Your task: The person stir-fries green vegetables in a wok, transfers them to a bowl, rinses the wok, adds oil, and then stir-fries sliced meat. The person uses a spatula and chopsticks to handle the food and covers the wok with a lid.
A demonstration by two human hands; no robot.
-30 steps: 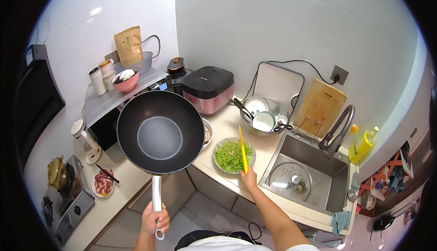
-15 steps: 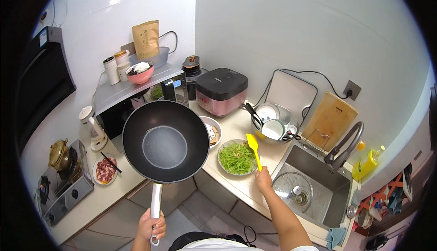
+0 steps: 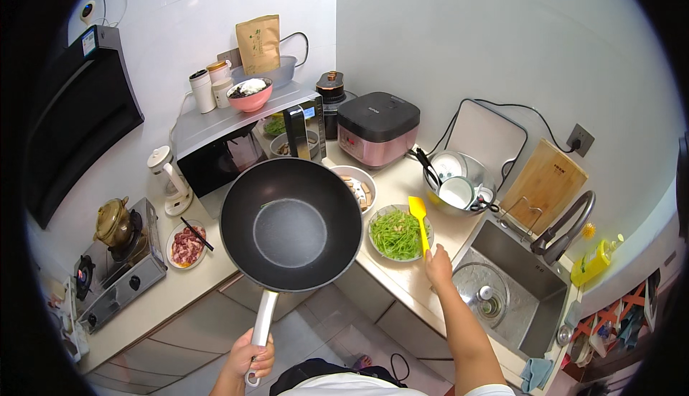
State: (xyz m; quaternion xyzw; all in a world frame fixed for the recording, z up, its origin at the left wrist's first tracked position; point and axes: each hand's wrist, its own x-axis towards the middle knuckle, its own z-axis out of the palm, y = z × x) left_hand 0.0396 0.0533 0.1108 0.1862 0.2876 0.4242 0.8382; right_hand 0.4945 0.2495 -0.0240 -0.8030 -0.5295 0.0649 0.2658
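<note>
My left hand (image 3: 249, 357) is wrapped round the pale handle of a dark wok (image 3: 291, 232), held up in front of the counter. The wok's inside shows bare, apart from what may be a small green scrap near its upper left. In my right hand (image 3: 438, 269) is a yellow spatula (image 3: 419, 216), its blade pointing up and away from me. Behind the spatula lies a plate of shredded green vegetable (image 3: 395, 234); I cannot tell whether the blade touches it. Close to the wok's right rim, a white bowl (image 3: 367, 175) of pale brown pieces is partly hidden.
A gas stove (image 3: 135, 263) with a lidded pot (image 3: 113, 222) stands left, beside a plate of raw meat (image 3: 188, 247). The microwave (image 3: 227, 157) and rice cooker (image 3: 379, 132) stand behind. At right, the sink (image 3: 540, 303) holds a glass lid (image 3: 481, 292).
The whole scene has shifted right in the view. The wok and spatula stay in my hands, and the microwave's front shows more than before.
</note>
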